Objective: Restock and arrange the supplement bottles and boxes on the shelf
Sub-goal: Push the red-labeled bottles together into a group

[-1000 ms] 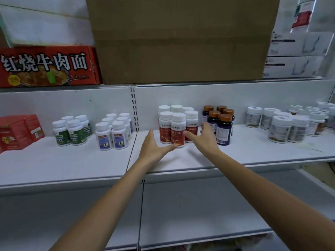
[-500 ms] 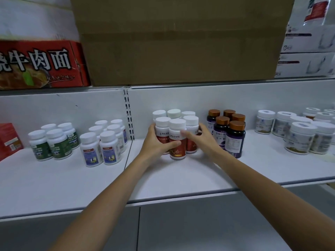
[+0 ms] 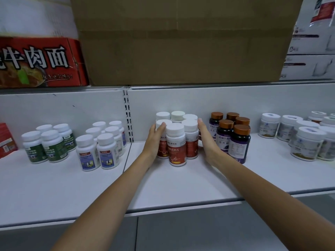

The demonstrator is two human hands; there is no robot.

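both hands have been straightened since the earlier frame. red-labelled bottles (image 3: pixel 176 144) on the shelf (image 3: pixel 181 187) are pressed between left hand (image 3: pixel 154 142) and right hand (image 3: pixel 207 142), fingers flat, nothing gripped.

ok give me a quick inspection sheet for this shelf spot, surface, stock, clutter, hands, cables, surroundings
surface: white shelf, bottles standing in groups toward the back
job's things: red-label bottles upright in a tight cluster; green-label bottles and blue-label bottles to their left; copper-cap bottles and white jars to their right
clutter: nothing seen
hands: left hand flat against the cluster's left side, right hand flat against its right side, fingers straight
cables: nothing seen
surroundings: cardboard box, red noodle carton and white boxes on the shelf above; red box at the left edge
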